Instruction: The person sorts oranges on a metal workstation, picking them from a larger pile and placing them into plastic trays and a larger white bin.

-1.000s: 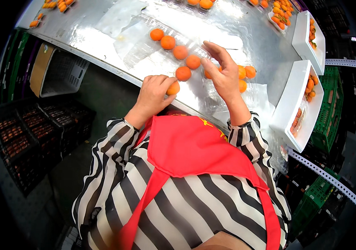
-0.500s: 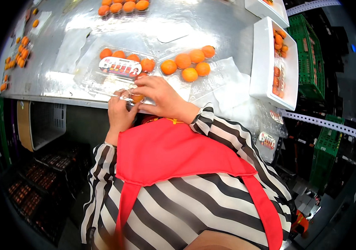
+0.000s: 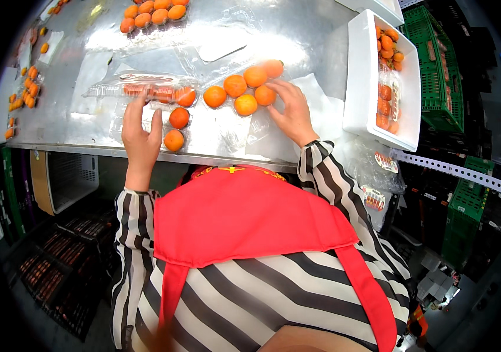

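A clear plastic clamshell pack lies before me, its printed lid seen nearly edge-on. A row of round orange fruits shows through it. Two further fruits sit nearer to me at its right. My left hand is open, index fingertip at the lid's near side, thumb apart. My right hand is open, with thumb and fingertips beside the rightmost near fruit in a second group. That group has several fruits in two rows, over clear plastic; whether my fingertips touch the fruit is hard to tell.
A filled fruit pack stands farther back on the metal table. Loose fruits lie at the far left. On the right are a white box holding fruit, green crates and wrapped plastic packs.
My hands have parted from the left pack's near edge. The left moved up-left to the lid, the right to the second fruit group. The label turned from face-up to nearly edge-on.
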Motion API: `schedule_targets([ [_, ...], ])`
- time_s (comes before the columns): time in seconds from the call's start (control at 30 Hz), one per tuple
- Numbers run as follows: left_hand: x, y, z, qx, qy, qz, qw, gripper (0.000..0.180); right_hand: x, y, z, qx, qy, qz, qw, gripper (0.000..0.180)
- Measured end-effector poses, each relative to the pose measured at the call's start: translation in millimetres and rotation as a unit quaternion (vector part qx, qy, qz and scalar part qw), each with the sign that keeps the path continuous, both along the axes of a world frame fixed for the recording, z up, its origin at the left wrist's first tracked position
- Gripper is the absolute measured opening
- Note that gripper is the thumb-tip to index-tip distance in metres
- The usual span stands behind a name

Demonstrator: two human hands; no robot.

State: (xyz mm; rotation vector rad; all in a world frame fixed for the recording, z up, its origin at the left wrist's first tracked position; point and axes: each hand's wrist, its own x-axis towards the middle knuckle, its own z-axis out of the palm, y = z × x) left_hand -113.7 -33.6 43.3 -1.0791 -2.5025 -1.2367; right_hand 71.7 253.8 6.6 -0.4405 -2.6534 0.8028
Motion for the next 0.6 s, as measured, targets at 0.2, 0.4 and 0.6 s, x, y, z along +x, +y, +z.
schedule_targets([
  [0.2, -12, 46, 14, 0.008, 0.01, -0.034, 0.999, 0.034, -7, 13, -7, 0.057, -0.014, 0.058, 0.997, 0.046],
  [0.4, -10, 54, 4, -0.012, -0.017, -0.034, 0.999, 0.023, -15, 32, -5, 0.107, -0.02, 0.133, 0.985, 0.042],
  [0.6, 1, 43, -4, -0.005, -0.055, -0.003, 0.998, 0.018, -21, 45, -2, 0.107, -0.026, 0.187, 0.976, 0.039],
])
